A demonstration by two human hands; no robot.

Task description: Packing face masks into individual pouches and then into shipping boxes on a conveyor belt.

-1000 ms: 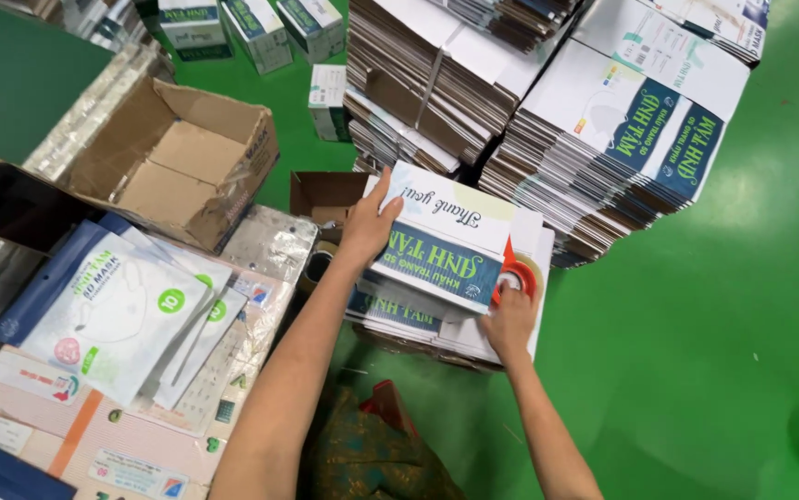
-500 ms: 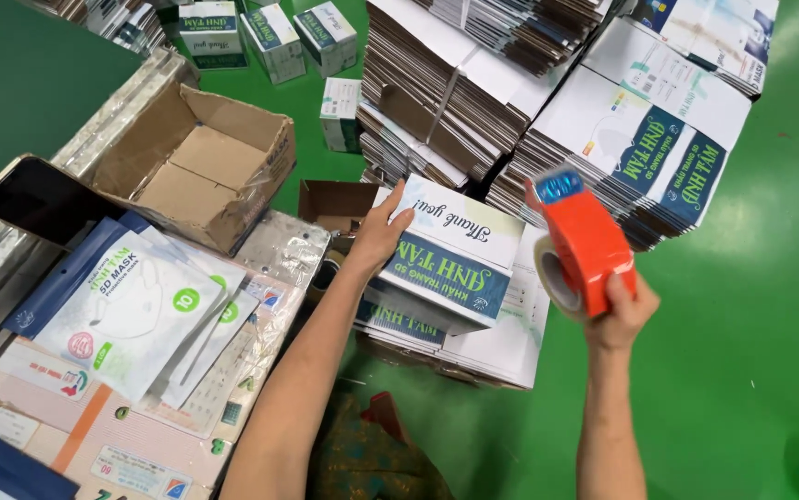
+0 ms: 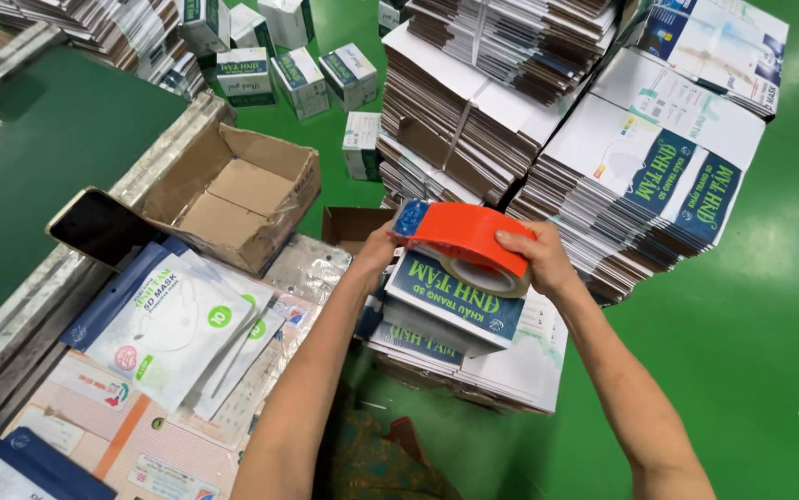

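My right hand [image 3: 536, 257] grips an orange tape dispenser [image 3: 462, 237] holding a roll of tape, held level just above a pile of flattened printed cartons [image 3: 459, 319] on the floor. My left hand [image 3: 377, 250] touches the dispenser's left end, by its blue tip, with the fingers partly hidden behind it. The topmost carton is white with a dark blue band and lies directly under the dispenser.
An open brown cardboard box [image 3: 232, 196] stands left, with flat mask packets [image 3: 172, 324] in front of it. A green-topped table [image 3: 38, 157] fills the far left. Tall stacks of flat cartons [image 3: 640, 157] rise behind. Small white boxes [image 3: 302, 79] are scattered on the green floor.
My right hand lifted the tape dispenser off the pile, raised it at the right, then brought it back over the cartons. My left hand left the carton top and met the dispenser.
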